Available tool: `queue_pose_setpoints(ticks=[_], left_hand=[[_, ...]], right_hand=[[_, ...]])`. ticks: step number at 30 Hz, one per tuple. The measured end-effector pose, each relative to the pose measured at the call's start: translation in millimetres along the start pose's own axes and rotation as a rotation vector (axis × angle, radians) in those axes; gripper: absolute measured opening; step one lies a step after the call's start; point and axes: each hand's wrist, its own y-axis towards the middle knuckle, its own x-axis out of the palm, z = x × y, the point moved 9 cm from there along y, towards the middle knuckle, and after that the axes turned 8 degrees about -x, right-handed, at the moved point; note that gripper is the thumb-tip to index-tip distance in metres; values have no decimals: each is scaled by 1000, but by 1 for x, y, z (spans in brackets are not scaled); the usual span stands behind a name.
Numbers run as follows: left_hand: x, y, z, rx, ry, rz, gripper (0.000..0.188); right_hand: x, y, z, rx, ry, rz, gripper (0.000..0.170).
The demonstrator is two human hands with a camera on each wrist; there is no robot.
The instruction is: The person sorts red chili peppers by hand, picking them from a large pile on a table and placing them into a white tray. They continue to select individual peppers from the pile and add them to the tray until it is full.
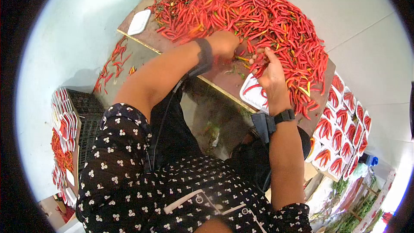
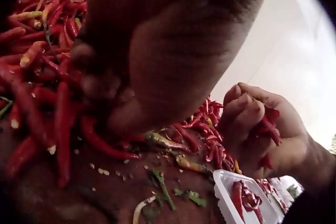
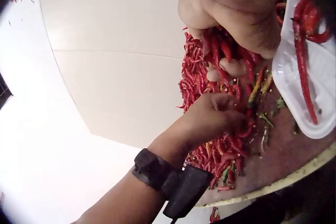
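Observation:
Red chilies lie heaped across the table. My left hand reaches into the near edge of the heap; in the left wrist view its bent fingers touch red chilies, and whether they grip one is hidden. Several red chilies are held in the curled fingers of my right hand, seen also in the left wrist view. Below that hand is a white tray with a few red chilies in it, shown too in the right wrist view, where the tray is beside the hand.
An unused-looking white tray sits at the table's left corner. Filled trays stand in rows at the right. Stacked trays and a black crate are at the left. Seeds and green bits lie near the heap.

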Motion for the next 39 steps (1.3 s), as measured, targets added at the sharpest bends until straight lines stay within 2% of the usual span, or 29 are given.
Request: queue_pose_setpoints(ticks=[3,7,9,12,19,22,24,25,27,28,31,33,34,35,37,38,39], left_hand=[[-8,12,-12,33,-113,19,24],[-16,15,-12,113,-126,76,24],[-2,10,-12,19,-94,-36,14],[-6,1,-8,-57,-103,-10,16],[-12,-5,-5,-97,-68,-25,18],[-27,-4,-5,-74,-166,-5,19],[-46,2,10,90,-130,34,22],[-52,0,16,94,-128,32,22],[-75,-16,34,244,-665,35,24],[-79,-21,38,242,-667,35,24],[-81,-32,45,289,-749,-21,30],[-77,-27,15,86,-825,17,29],[-69,-23,3,79,-856,-9,30],[-60,-21,-5,79,-855,-6,30],[-59,-27,-11,163,-398,215,35],[-48,-29,-13,138,-312,205,22],[-43,-31,-12,136,-315,208,22]], right_hand=[[-4,5,3,-1,-20,-13,24],[-4,2,4,16,-27,-15,24],[-3,1,4,35,-33,-9,23],[0,1,5,24,-32,-57,23],[-6,4,13,35,-63,-56,23],[-8,10,16,20,-84,-76,24],[-3,6,17,82,-103,-115,29],[0,3,15,80,-100,-112,29],[14,-3,14,76,21,-104,36],[23,-5,12,82,61,-160,40],[28,-8,12,116,127,-124,42],[29,-9,10,109,132,-132,38],[28,-8,11,124,130,-164,35],[28,-7,13,139,128,-198,31],[33,-9,7,94,140,-228,28],[38,-10,1,48,152,-254,25],[41,-12,-1,50,148,-256,25]])
